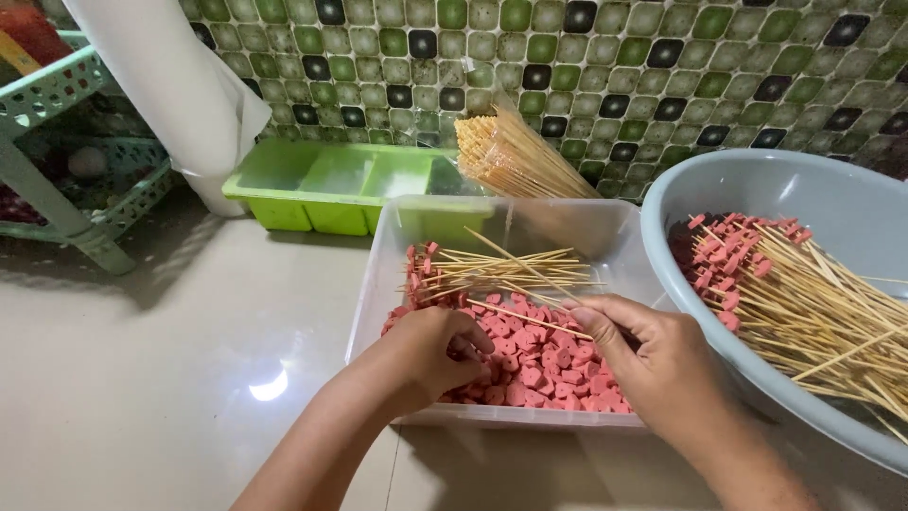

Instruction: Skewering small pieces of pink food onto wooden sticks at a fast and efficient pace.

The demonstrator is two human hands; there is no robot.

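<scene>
The clear plastic tub (378, 274) sits at the middle of a pale glossy counter (170, 378), its near rim just under both wrists. To the left of the tub the counter lies open; to the right the tub's side is touching or nearly touching the wall of a large grey basin (757, 189), so there is little room on that side.

The left hand (430, 355) is curled down into the heap of pink heart-shaped sausage slices (539, 364), fingers closed on a slice or two, though which exactly cannot be told. The right hand (662, 364) pinches a thin bamboo skewer (530, 317) between thumb and fingertips; the skewer lies low and nearly level over the slices, its tip pointing left toward the left hand.

At the far end of the tub lies a small pile of loaded skewers (492, 274), pink pieces at their left ends. The basin holds many more finished skewers (804, 303). Behind the tub stand a lime-green divided tray (331, 189), a bundle of bare skewers in clear wrap (515, 156) leaning on the green tiled wall (615, 66), and a mint plastic rack (66, 151) at far left.
</scene>
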